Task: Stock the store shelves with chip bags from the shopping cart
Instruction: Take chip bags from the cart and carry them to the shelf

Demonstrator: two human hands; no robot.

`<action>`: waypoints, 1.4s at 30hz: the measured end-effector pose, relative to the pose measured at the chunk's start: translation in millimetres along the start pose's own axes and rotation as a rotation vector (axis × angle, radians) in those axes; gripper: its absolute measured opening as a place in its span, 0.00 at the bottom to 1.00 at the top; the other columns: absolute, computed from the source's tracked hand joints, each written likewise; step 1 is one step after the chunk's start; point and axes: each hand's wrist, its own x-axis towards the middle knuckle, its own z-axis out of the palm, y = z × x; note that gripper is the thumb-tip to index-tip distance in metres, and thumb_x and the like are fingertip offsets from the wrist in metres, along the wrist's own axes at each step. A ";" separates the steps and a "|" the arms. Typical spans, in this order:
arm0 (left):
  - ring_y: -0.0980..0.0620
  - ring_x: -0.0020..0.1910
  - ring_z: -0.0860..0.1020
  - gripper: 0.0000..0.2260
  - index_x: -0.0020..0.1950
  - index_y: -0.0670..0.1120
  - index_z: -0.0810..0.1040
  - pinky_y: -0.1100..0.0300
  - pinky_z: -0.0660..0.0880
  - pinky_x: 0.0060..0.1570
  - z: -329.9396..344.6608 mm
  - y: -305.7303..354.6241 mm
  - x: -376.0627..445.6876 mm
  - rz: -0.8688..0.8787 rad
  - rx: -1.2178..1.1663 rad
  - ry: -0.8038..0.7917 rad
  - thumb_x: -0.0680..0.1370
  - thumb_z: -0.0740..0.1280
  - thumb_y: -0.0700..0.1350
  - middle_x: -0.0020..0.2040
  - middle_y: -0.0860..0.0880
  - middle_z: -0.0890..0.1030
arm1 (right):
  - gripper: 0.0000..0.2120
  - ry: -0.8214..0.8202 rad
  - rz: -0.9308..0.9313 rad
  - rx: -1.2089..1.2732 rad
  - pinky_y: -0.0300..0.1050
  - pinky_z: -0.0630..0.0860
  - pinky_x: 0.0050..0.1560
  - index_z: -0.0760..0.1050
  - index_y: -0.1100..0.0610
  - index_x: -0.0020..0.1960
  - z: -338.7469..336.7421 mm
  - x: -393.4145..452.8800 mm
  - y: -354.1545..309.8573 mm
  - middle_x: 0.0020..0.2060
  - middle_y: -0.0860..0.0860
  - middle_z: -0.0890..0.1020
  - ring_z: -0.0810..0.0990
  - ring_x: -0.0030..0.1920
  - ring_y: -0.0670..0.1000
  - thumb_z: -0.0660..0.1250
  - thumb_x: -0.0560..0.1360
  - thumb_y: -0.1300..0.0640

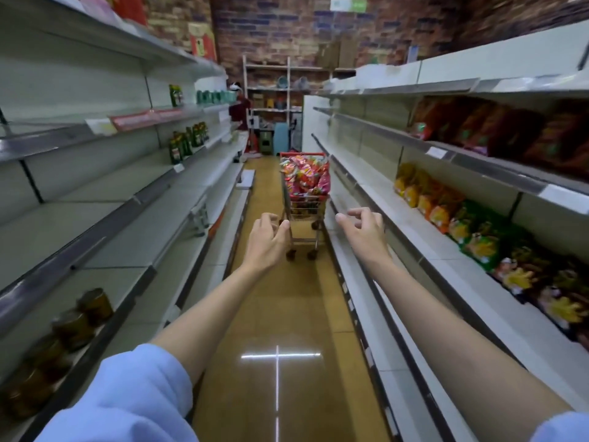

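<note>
The shopping cart (304, 199) stands at frame centre, its long axis pointing up the aisle, heaped with red chip bags (304, 178). Left hand (267, 232) and right hand (363, 228) reach forward, fingers loosely curled, holding nothing.

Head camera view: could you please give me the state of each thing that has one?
Shopping cart: upright in the aisle, heaped with chip bags.
Left hand: empty, fingers loosely curled.
Right hand: empty, fingers loosely curled.
Right shelves: partly stocked.
Left shelves: mostly bare.
</note>
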 end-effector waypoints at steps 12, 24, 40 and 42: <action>0.46 0.63 0.72 0.21 0.69 0.43 0.66 0.48 0.70 0.64 89.5 -54.1 217.2 -0.008 0.212 -0.058 0.81 0.58 0.54 0.66 0.42 0.70 | 0.18 -0.082 -0.005 0.012 0.56 0.69 0.67 0.69 0.53 0.61 88.2 243.9 65.0 0.64 0.52 0.64 0.69 0.65 0.53 0.64 0.77 0.44; 0.46 0.66 0.70 0.23 0.71 0.41 0.64 0.54 0.68 0.62 180.9 -79.8 428.9 -0.064 0.177 -0.116 0.82 0.57 0.55 0.69 0.40 0.67 | 0.21 -0.138 0.039 -0.004 0.57 0.69 0.67 0.69 0.53 0.64 117.9 462.7 120.4 0.67 0.54 0.67 0.68 0.67 0.54 0.65 0.76 0.43; 0.45 0.67 0.69 0.25 0.71 0.41 0.62 0.52 0.68 0.63 266.0 -193.4 741.5 -0.089 0.077 -0.173 0.81 0.58 0.56 0.71 0.40 0.64 | 0.16 -0.190 0.034 -0.054 0.54 0.71 0.66 0.73 0.53 0.59 252.7 757.5 171.7 0.62 0.52 0.64 0.71 0.64 0.54 0.68 0.75 0.47; 0.45 0.67 0.68 0.25 0.71 0.41 0.62 0.52 0.68 0.63 273.7 -202.4 775.0 -0.092 0.080 -0.177 0.81 0.58 0.56 0.71 0.40 0.64 | 0.17 -0.187 0.052 -0.051 0.54 0.72 0.66 0.72 0.53 0.60 268.0 788.0 179.0 0.62 0.53 0.64 0.72 0.63 0.54 0.68 0.75 0.47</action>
